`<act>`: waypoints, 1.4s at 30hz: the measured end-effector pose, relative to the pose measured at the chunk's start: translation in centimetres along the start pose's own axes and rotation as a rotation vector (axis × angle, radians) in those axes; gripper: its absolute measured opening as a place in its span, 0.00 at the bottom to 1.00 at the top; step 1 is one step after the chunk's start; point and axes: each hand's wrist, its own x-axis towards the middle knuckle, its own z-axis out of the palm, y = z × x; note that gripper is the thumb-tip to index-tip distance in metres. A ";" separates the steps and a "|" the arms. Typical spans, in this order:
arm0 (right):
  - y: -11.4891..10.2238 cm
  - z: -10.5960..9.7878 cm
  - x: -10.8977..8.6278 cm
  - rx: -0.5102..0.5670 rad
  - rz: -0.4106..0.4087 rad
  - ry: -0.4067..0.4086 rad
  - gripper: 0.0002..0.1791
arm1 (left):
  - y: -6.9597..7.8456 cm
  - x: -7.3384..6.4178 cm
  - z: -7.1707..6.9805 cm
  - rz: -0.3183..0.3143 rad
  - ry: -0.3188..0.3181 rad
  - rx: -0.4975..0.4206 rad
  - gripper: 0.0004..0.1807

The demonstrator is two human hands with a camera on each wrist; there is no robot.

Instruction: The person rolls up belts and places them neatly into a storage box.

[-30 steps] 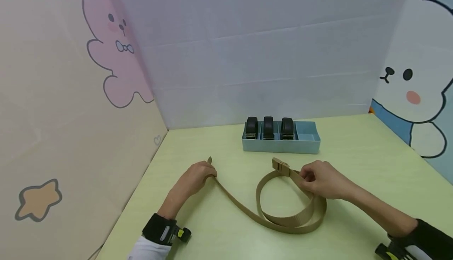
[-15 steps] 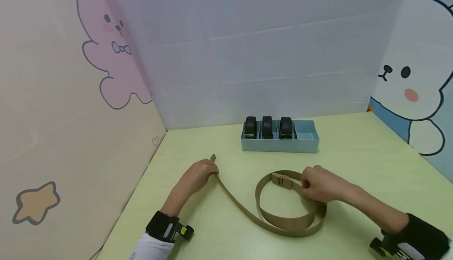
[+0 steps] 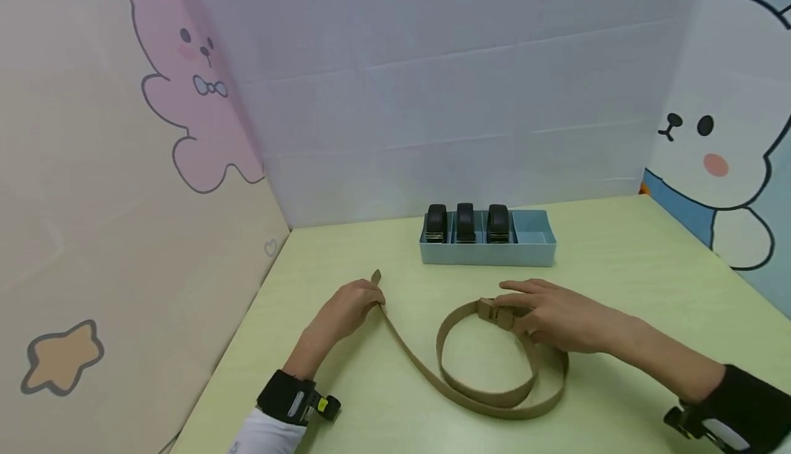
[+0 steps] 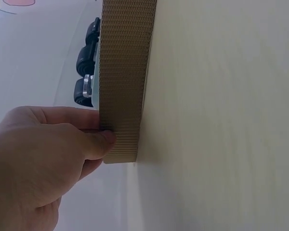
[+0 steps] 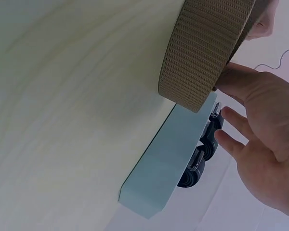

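A tan webbing belt (image 3: 509,413) stands on edge in loose loops on the table. Its plastic buckle (image 3: 488,310) is at the far side of the inner loop. My left hand (image 3: 346,311) pinches the belt near its free tip, thumb on the ribbed webbing (image 4: 123,72) in the left wrist view. Over the loops' right side, my right hand (image 3: 571,316) has its fingers extended and spread, fingertips right at the buckle. In the right wrist view the webbing (image 5: 202,53) hides part of the right hand's fingers (image 5: 238,122).
Behind the loops stands a light blue divided tray (image 3: 488,255). Three rolled black belts (image 3: 465,222) fill its left compartments; the rightmost one holds nothing. Walls with cartoon figures enclose the pale yellow table (image 3: 618,248) at the back and sides.
My right hand has gone from gripping the strap beside the buckle to spread fingers. The buckle end has swung down into line with the inner loop. My left hand keeps its pinch.
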 end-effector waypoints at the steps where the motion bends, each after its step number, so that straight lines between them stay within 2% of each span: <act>1: -0.1 0.1 0.0 -0.022 -0.014 0.012 0.16 | 0.0 0.0 0.0 0.003 0.001 -0.005 0.10; 4: -0.3 0.1 -0.1 -0.063 -0.024 0.027 0.11 | 0.2 0.0 0.1 0.013 0.006 -0.022 0.10; 8: -0.7 -0.2 -0.4 -0.040 0.047 -0.058 0.09 | 0.4 0.1 0.1 0.020 0.015 -0.035 0.10; 12: -0.8 -0.4 -0.9 0.085 0.193 -0.143 0.12 | 0.6 0.4 0.0 0.022 0.019 -0.025 0.10; 18: -1.2 0.2 -1.0 0.287 0.361 -0.075 0.29 | 0.5 0.9 0.0 0.043 0.045 0.019 0.09; 20: -1.6 0.2 -0.9 0.369 0.441 -0.078 0.34 | 0.3 1.0 0.0 0.046 0.059 0.028 0.09; 24: -2.7 -0.2 -0.5 0.515 0.617 -0.126 0.34 | 0.0 1.1 0.2 0.032 0.085 0.048 0.09; 27: -3.1 -0.3 -0.2 0.578 0.662 -0.141 0.31 | -0.1 1.0 0.5 -0.006 0.090 0.045 0.10; 29: -3.1 -0.2 0.0 0.595 0.636 -0.136 0.29 | 0.0 1.0 0.7 -0.041 0.087 0.010 0.10; 31: -2.7 -0.1 0.2 0.560 0.568 -0.109 0.28 | 0.1 1.0 0.9 -0.082 0.088 -0.043 0.10; 33: -2.1 0.0 0.4 0.458 0.457 -0.073 0.18 | 0.4 1.1 1.1 -0.126 0.101 -0.111 0.10; 35: -1.3 0.0 0.7 0.292 0.319 -0.042 0.08 | 0.8 1.2 1.2 -0.182 0.129 -0.170 0.10; 37: -0.6 0.2 1.1 0.108 0.182 -0.007 0.21 | 1.4 1.3 1.3 -0.259 0.166 -0.208 0.11; 39: -0.1 0.4 1.8 -0.026 0.065 0.002 0.33 | 2.0 1.5 1.4 -0.359 0.205 -0.219 0.13; 40: 0.1 0.6 2.2 -0.072 0.011 0.006 0.33 | 2.3 1.5 1.4 -0.410 0.219 -0.209 0.14; 42: 0.2 1.0 3.2 -0.119 -0.072 0.005 0.26 | 2.9 1.7 1.4 -0.513 0.217 -0.214 0.16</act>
